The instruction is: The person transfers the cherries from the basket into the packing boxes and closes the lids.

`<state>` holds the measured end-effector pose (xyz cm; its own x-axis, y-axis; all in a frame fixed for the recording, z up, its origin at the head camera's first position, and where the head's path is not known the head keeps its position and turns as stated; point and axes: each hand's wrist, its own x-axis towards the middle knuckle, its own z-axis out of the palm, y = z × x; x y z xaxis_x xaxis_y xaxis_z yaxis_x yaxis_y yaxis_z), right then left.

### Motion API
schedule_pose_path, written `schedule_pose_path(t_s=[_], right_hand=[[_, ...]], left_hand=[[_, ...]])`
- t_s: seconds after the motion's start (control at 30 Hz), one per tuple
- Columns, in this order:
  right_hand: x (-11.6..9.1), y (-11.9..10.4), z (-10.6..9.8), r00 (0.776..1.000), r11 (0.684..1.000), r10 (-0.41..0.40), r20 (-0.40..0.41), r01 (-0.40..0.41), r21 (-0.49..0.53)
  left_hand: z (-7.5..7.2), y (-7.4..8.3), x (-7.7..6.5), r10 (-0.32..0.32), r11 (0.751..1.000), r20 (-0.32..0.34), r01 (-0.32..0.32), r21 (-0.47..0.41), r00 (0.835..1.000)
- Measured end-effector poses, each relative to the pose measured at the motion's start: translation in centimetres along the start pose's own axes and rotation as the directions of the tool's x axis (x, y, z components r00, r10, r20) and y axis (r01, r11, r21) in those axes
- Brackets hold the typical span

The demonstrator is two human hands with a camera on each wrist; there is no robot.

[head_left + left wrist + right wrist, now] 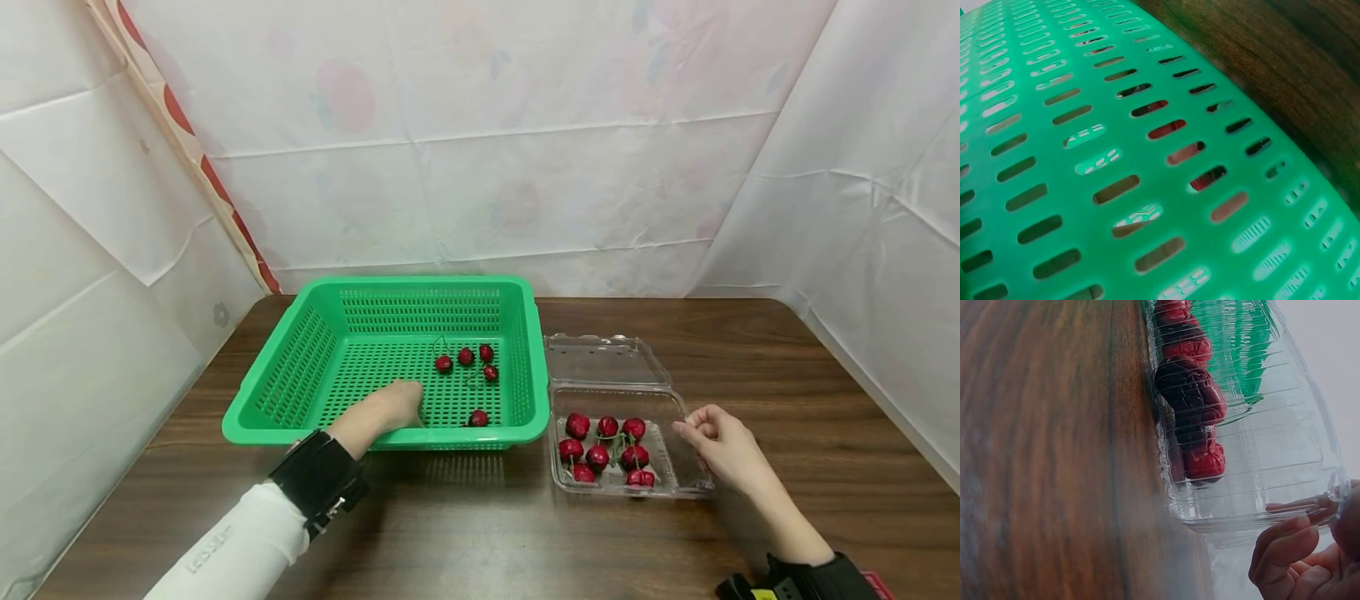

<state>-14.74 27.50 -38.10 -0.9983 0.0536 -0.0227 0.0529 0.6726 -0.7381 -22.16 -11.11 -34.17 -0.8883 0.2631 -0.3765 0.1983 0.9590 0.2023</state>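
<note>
My left hand [397, 403] reaches over the front rim into a green slotted basket [258, 383], with its fingertips hidden behind the front wall. Through the slots in the left wrist view, bits of skin and a red cherry [1167, 129] show side by side; I cannot tell whether the fingers hold it. More cherries [466, 357] lie on the basket's right side, one near the front wall. My right hand [723, 442] pinches the right rim of a clear plastic clamshell box [678, 479] between thumb and finger. Several stemmed cherries [597, 457] lie inside.
The box's lid [600, 360] is folded back, away from me, beside the basket's right wall. Basket and box stand on a dark wooden table [795, 367]. White sheets [465, 192] hang behind and on both sides.
</note>
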Motion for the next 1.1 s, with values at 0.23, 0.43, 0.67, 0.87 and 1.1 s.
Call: schedule_pose_path(t_s=[0.23, 0.43, 0.67, 0.87, 1.1], right_hand=[[0.07, 0.16, -0.03, 1.000, 1.000, 0.007, -0.002, -0.007, 0.006], [0.06, 0.14, 0.02, 1.000, 1.000, 0.005, -0.007, -0.005, 0.016], [0.01, 0.12, 0.07, 1.000, 1.000, -0.007, -0.013, 0.007, 0.012], [0.09, 0.11, 0.09, 1.000, 1.000, -0.014, -0.022, 0.014, 0.005], [0.06, 0.13, 0.11, 1.000, 1.000, -0.001, -0.008, 0.002, 0.014]], left_hand=[[0.06, 0.12, 0.11, -0.004, 1.000, 0.003, 0.004, 0.005, 1.000], [0.05, 0.03, 0.22, 0.018, 1.000, -0.010, -0.017, 0.013, 1.000], [0.12, -0.13, 0.19, 0.034, 0.999, -0.082, -0.038, -0.039, 0.996], [0.23, -0.34, -0.07, 0.068, 0.989, -0.170, -0.089, -0.121, 0.983], [0.08, -0.56, -0.38, 0.110, 0.976, -0.306, -0.162, -0.147, 0.945]])
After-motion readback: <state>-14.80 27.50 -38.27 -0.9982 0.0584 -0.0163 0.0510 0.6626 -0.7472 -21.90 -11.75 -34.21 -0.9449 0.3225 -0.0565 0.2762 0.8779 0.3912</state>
